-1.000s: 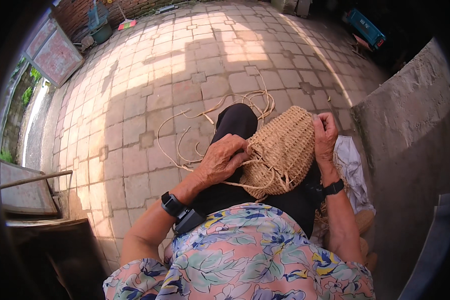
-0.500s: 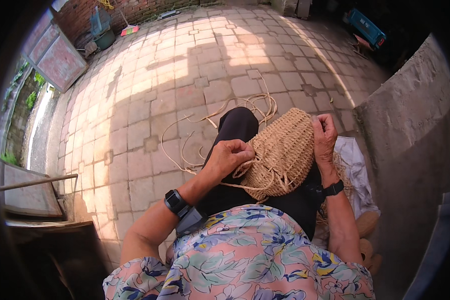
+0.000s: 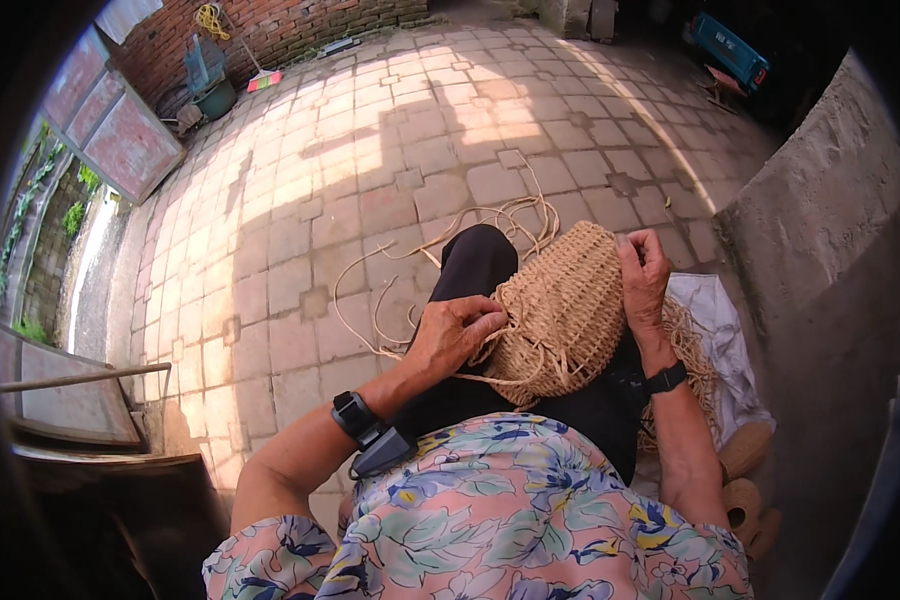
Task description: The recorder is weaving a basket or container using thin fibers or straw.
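Note:
A tan woven straw basket (image 3: pixel 562 300) lies tilted across my lap, its ribbed weave facing up. At its left edge my left hand (image 3: pixel 460 332) is closed, thumb and fingers pinching the weave where loose strands come out. My right hand (image 3: pixel 646 275) is closed at the opposite edge, fingers curled and thumb against the basket's side; what lies inside its grip is partly hidden. One straw cord (image 3: pixel 515 381) loops over the basket's lower front. Long loose strands (image 3: pixel 342 300) trail from it over my dark-trousered knee (image 3: pixel 478 260) and onto the paving.
Beside my right leg is a white sack (image 3: pixel 715 320) with a heap of straw strands (image 3: pixel 686 350). Small woven pieces (image 3: pixel 745 500) lie behind it. A concrete wall (image 3: pixel 830 190) rises on the right; boards (image 3: pixel 80 400) and a stick (image 3: pixel 90 377) stand at left.
The view has shifted slightly. My left hand has turned a little at the basket's edge, its fingers flatter; my right hand stays at the other side. The basket remains on my lap.

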Demonstrator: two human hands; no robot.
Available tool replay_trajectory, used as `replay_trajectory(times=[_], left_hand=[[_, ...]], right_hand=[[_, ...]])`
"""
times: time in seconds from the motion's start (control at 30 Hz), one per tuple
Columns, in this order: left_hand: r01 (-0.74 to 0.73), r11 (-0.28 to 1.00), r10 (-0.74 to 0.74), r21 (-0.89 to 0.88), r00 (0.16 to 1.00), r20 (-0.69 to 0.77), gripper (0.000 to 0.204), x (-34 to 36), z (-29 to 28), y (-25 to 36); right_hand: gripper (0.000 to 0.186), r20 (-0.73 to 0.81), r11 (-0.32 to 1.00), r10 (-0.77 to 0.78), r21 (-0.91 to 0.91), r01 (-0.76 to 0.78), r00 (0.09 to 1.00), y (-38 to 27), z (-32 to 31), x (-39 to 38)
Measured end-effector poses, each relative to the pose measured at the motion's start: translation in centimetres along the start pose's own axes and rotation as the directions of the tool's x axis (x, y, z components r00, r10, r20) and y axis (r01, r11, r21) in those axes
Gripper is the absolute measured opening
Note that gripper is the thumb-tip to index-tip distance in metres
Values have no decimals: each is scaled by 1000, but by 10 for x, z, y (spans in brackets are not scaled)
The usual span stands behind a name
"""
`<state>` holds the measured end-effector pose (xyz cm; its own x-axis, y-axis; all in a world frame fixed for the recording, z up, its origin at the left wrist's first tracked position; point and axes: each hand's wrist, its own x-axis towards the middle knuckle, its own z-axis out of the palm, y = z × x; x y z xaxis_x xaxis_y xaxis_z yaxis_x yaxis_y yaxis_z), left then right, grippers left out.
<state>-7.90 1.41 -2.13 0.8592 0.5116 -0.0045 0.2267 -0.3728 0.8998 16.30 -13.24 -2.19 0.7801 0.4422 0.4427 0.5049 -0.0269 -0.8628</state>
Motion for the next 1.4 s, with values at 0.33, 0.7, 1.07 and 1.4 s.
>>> replay_trajectory(times=[0.33, 0.7, 1.07, 1.4], left_hand=[[-295, 952, 298, 81, 954, -32, 27, 0, 4, -14], [624, 718, -448, -308, 753, 482, 23, 25, -2, 7], [66, 962, -78, 266, 996, 37, 27, 24, 14, 29], [392, 883, -288, -257, 886, 363, 17, 25, 20, 42]], right_hand=[[20, -4, 1000, -14, -13, 14, 1000, 0, 1, 0], [18, 4, 999, -33, -6, 33, 999, -9, 0, 1], [25, 47, 997, -23, -77, 26, 999, -13, -14, 19], [24, 203, 885, -125, -420, 202, 971, 9, 16, 19]])
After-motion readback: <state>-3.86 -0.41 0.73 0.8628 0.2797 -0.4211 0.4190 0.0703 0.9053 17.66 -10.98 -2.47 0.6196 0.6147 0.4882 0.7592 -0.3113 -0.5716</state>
